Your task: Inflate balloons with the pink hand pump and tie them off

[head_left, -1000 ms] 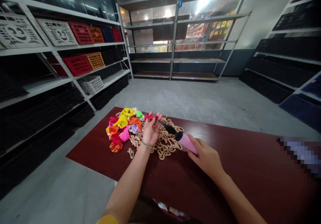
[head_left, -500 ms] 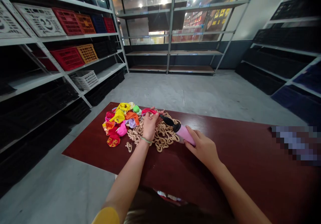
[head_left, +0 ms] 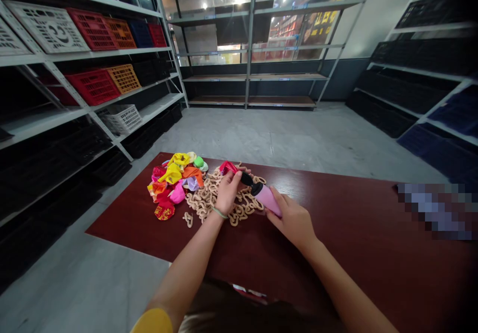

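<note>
My left hand (head_left: pixel 227 193) pinches a red balloon (head_left: pixel 227 167), bunched up at its fingertips. The black nozzle of a pink balloon pump (head_left: pixel 269 199) meets it there; whether the nozzle sits inside the balloon is hidden by my fingers. My right hand (head_left: pixel 293 219) is wrapped round the pump's pink body, from the right. Below my left hand spreads a heap of curled beige pieces (head_left: pixel 203 201). To its left lies a pile of limp balloons in yellow, orange, pink, purple, green and red, including a yellow balloon (head_left: pixel 172 174).
A dark red table (head_left: pixel 347 238) bears everything, with a pixelated patch at its right end. One loose beige piece (head_left: pixel 187 219) lies apart from the heap. Shelves with coloured crates (head_left: pixel 93 86) stand at left; a rack (head_left: pixel 286 77) stands beyond the floor.
The red balloon now looks more gathered above my left fingers, and the pump's nozzle is closer to them. The whole view has shifted slightly.
</note>
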### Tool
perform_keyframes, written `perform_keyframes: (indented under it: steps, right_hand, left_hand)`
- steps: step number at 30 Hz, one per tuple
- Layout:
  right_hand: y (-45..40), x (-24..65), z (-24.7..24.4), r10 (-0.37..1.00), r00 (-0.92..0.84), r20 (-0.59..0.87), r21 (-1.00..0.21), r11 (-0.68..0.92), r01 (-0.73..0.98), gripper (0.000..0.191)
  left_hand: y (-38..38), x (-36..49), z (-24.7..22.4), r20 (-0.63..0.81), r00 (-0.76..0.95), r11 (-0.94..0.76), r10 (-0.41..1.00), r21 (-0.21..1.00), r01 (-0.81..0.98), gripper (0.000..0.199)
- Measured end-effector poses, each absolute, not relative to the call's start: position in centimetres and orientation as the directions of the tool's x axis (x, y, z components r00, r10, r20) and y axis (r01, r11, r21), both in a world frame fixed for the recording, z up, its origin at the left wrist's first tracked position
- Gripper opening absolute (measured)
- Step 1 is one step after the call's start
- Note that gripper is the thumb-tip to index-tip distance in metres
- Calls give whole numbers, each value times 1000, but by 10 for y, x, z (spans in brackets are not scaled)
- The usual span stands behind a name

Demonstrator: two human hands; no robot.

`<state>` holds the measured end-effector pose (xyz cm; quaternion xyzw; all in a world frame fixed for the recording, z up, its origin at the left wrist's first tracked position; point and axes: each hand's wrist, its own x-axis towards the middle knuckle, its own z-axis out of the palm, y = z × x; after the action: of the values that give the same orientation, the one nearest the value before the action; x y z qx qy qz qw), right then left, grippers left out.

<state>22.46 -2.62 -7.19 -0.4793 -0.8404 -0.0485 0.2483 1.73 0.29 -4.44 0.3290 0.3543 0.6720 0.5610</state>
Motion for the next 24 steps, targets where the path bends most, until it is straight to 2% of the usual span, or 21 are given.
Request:
perform_keyframes:
  steps: [5, 8, 13, 17, 20, 24]
  right_hand:
    - [-27, 211, -74, 778, -421, 467, -236, 568, 788, 60]
    - [-25, 209, -73, 773, -425, 472, -284, 589, 756, 56]
    - [-24, 213, -74, 811, -377, 447, -267, 524, 809, 55]
    - [-21, 220, -78, 837, -340, 430, -214, 460, 862, 55]
    - [-17, 224, -81, 827, -359, 433, -189, 472, 861, 55]
    - [-16, 221, -85, 794, -404, 454, -219, 539, 813, 53]
  left_hand:
    - [-4, 32, -30, 121, -190, -222, 974, 658, -720, 38]
    - [-3, 46, -23, 106, -298, -301, 949, 590, -749, 36]
    - [7, 67, -13, 68, -519, -435, 852, 644, -629, 31]
    - [23, 43, 8, 30, -628, -482, 777, 670, -565, 28]
    - [36, 0, 32, 33, -679, -525, 733, 662, -535, 28]
    - [42, -39, 50, 60, -717, -568, 694, 658, -495, 27]
